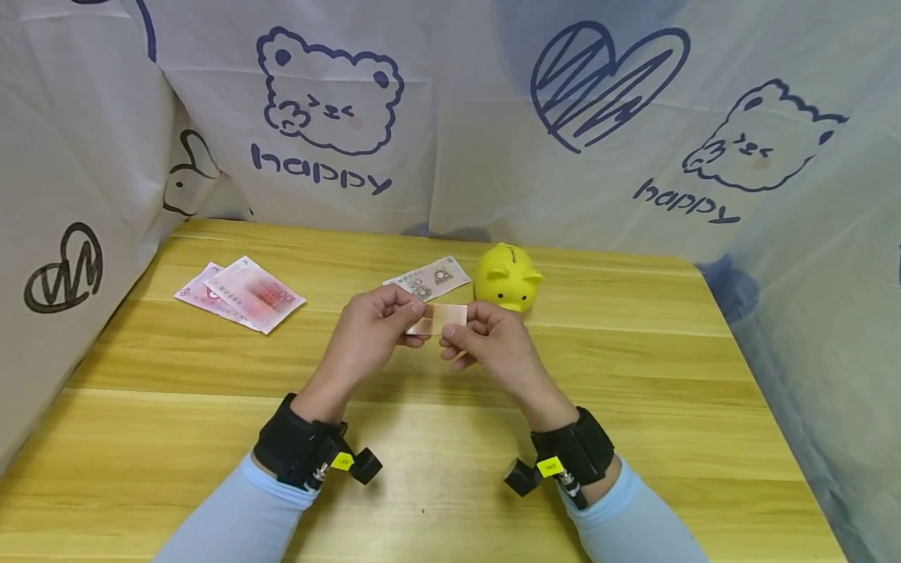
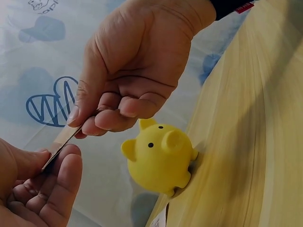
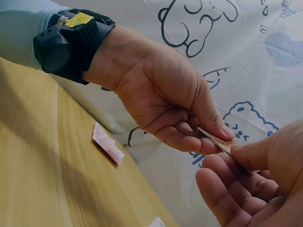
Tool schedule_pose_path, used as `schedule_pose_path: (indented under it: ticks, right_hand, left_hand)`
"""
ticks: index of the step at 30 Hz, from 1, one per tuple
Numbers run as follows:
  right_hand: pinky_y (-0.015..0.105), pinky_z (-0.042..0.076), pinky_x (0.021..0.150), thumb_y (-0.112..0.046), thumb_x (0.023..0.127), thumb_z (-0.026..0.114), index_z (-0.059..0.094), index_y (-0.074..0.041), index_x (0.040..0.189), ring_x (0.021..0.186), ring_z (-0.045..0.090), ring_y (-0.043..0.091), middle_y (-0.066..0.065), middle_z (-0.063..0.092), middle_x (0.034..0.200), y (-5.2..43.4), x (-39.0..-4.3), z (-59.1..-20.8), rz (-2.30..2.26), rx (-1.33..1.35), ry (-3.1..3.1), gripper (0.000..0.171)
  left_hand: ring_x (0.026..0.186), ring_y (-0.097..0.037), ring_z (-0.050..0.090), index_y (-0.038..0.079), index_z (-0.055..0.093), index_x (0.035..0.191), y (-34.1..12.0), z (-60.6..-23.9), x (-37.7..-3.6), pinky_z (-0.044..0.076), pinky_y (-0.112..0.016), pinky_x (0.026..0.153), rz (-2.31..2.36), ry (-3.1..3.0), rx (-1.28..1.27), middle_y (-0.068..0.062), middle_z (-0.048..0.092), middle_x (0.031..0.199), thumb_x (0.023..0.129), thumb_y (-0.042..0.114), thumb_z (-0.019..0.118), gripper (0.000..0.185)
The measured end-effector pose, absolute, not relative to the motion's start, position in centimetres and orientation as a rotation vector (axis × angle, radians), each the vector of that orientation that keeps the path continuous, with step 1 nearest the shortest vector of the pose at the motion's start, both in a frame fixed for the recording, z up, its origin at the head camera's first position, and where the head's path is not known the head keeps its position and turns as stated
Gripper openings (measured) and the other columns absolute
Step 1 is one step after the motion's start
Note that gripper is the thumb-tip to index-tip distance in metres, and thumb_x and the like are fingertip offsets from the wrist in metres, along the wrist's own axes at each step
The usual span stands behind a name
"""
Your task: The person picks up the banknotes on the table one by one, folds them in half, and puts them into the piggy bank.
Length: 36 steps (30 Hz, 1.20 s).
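Above the middle of the wooden table (image 1: 633, 407), both hands hold a small folded tan banknote (image 1: 445, 317) between them. My left hand (image 1: 414, 319) pinches its left end between thumb and fingers, and my right hand (image 1: 456, 338) pinches its right end. The left wrist view shows the note (image 2: 60, 143) edge-on, my right hand (image 2: 83, 124) above and my left hand (image 2: 52, 158) below. The right wrist view shows the same note (image 3: 218, 140) held by my left hand (image 3: 215, 139) and my right hand (image 3: 244, 158). Just behind the hands stands a yellow piggy bank (image 1: 508, 276), also seen as the piggy bank (image 2: 158, 161).
Two pink banknotes (image 1: 242, 293) lie overlapped at the table's far left, also seen as pink notes (image 3: 108, 144). A greenish banknote (image 1: 429, 278) lies flat left of the piggy bank. A white printed curtain (image 1: 450, 117) encloses the table at the back and both sides.
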State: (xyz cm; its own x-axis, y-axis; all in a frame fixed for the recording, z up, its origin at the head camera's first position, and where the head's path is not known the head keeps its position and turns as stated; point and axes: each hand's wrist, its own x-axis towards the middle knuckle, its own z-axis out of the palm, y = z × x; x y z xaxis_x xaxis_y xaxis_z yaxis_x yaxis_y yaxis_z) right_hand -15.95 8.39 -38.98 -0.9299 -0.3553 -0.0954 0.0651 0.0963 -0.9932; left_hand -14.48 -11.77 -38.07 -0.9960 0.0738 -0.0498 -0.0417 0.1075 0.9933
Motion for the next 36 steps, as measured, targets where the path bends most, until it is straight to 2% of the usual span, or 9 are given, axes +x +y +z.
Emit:
schedule_pose_path:
  ticks: [6, 11, 15, 20, 24, 32, 36]
  right_hand:
    - [0.031, 0.066, 0.066, -0.002, 0.103, 0.066, 0.063, 0.007, 0.106, 0.069, 0.073, 0.013, 0.006, 0.075, 0.083, 8.39, -15.95, -38.95, -1.943, -0.262, 2.052, 0.01]
    - [0.031, 0.066, 0.066, -0.002, 0.102, 0.067, 0.062, 0.005, 0.1, 0.068, 0.073, 0.013, 0.005, 0.076, 0.082, 8.5, -15.94, -38.87, -2.0, -0.231, 2.055, 0.009]
    - [0.032, 0.066, 0.067, -0.003, 0.103, 0.067, 0.062, 0.005, 0.099, 0.069, 0.073, 0.013, 0.005, 0.076, 0.082, 8.67, -16.04, -38.88, -2.042, -0.231, 2.049, 0.009]
    - [0.034, 0.067, 0.069, -0.004, 0.105, 0.063, 0.063, 0.009, 0.107, 0.072, 0.075, 0.015, 0.007, 0.078, 0.086, 8.74, -16.07, -38.86, -2.041, -0.26, 2.034, 0.013]
    - [0.033, 0.067, 0.068, -0.002, 0.105, 0.061, 0.063, 0.01, 0.115, 0.071, 0.075, 0.014, 0.005, 0.077, 0.085, 8.74, -16.0, -38.82, -2.067, -0.257, 2.012, 0.016]
    - [0.031, 0.066, 0.066, -0.001, 0.105, 0.058, 0.061, 0.007, 0.127, 0.069, 0.073, 0.013, 0.001, 0.077, 0.083, 8.85, -16.0, -38.9, -2.121, -0.276, 1.965, 0.024]
    - [0.033, 0.066, 0.066, -0.002, 0.106, 0.059, 0.061, 0.002, 0.135, 0.07, 0.073, 0.014, 0.002, 0.077, 0.083, 8.91, -15.92, -38.9, -2.141, -0.296, 1.964, 0.03]
  left_hand:
    - [0.086, -0.017, 0.076, -0.001, 0.07, 0.109, -11.79, -38.09, -14.49, 0.067, -0.034, 0.081, 2.078, 2.199, 0.008, -0.015, 0.075, 0.116, 0.108, 0.016, 0.062, 0.019]
    - [0.083, -0.016, 0.076, -0.003, 0.069, 0.118, -11.94, -38.16, -14.65, 0.067, -0.033, 0.08, 2.073, 2.093, 0.012, -0.014, 0.078, 0.105, 0.107, 0.016, 0.065, 0.023]
    - [0.082, -0.014, 0.076, -0.006, 0.069, 0.119, -11.93, -38.05, -14.67, 0.067, -0.032, 0.079, 2.038, 2.072, 0.025, -0.016, 0.078, 0.099, 0.106, 0.012, 0.064, 0.022]
    - [0.084, -0.015, 0.077, -0.007, 0.069, 0.123, -12.0, -37.81, -14.52, 0.067, -0.032, 0.08, 2.041, 2.103, 0.007, -0.021, 0.077, 0.105, 0.107, 0.012, 0.063, 0.026]
    - [0.084, -0.015, 0.077, -0.008, 0.068, 0.128, -12.03, -37.68, -14.41, 0.067, -0.033, 0.081, 2.075, 2.075, 0.013, -0.019, 0.078, 0.104, 0.108, 0.011, 0.059, 0.029]
    - [0.081, -0.014, 0.077, -0.006, 0.064, 0.136, -11.93, -37.53, -14.32, 0.067, -0.032, 0.079, 2.164, 1.98, 0.029, -0.012, 0.079, 0.096, 0.108, 0.006, 0.054, 0.032]
    - [0.081, -0.014, 0.077, 0.001, 0.063, 0.142, -11.91, -37.49, -14.3, 0.067, -0.032, 0.08, 2.189, 1.953, 0.022, -0.017, 0.078, 0.1, 0.108, 0.006, 0.054, 0.036]
